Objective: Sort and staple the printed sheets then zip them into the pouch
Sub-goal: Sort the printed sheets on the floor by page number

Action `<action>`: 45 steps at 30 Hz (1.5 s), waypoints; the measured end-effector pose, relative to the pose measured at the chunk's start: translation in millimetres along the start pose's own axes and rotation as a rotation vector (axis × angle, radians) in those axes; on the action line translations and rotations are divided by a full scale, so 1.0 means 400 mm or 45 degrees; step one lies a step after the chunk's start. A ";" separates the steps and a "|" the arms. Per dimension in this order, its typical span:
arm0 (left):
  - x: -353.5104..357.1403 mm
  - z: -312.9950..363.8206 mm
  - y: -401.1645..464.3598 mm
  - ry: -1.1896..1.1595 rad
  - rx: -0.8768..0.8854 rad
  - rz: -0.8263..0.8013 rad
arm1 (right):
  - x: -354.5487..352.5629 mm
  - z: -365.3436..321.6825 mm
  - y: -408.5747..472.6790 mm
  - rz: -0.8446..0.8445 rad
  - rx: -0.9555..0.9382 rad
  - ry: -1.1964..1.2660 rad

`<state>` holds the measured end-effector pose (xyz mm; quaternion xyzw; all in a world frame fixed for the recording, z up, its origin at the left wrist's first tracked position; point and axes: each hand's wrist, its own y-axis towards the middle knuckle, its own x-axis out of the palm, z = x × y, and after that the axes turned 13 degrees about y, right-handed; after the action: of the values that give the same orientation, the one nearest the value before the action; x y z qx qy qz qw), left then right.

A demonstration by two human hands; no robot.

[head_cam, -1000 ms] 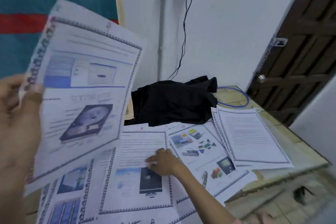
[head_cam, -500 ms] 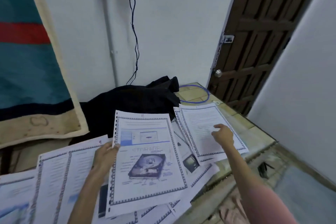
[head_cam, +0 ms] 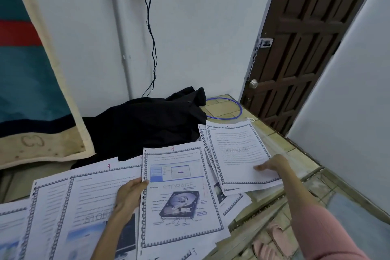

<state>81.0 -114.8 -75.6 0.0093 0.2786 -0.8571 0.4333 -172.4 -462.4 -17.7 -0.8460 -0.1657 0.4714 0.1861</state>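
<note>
Printed sheets with patterned borders lie spread over the tiled surface. My left hand grips the left edge of the sheet marked 4, which shows a hard drive picture. My right hand rests on the lower right corner of the text sheet marked 1, which tops a small stack at the right. A sheet marked 9 lies to the left under my left arm. A clear plastic pouch lies under the right stack, its edge showing. No stapler is in view.
A black garment is heaped against the wall behind the sheets. A blue cable loop lies at the back right. The surface's edge runs diagonally at the right, with a floor and pink slippers below. A brown door stands beyond.
My left hand has brought the hard drive sheet down from in front of my face onto the spread sheets. My right hand moved from a middle sheet to the right stack's corner.
</note>
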 end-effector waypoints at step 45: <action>0.008 0.177 -0.114 -0.274 0.330 -0.358 | 0.170 -0.077 -0.271 -0.622 -0.631 1.134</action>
<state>60.8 -130.0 5.1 -0.0657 0.1169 -0.9337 0.3319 -123.4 -341.3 -1.8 -0.9187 -0.3681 -0.0408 0.1376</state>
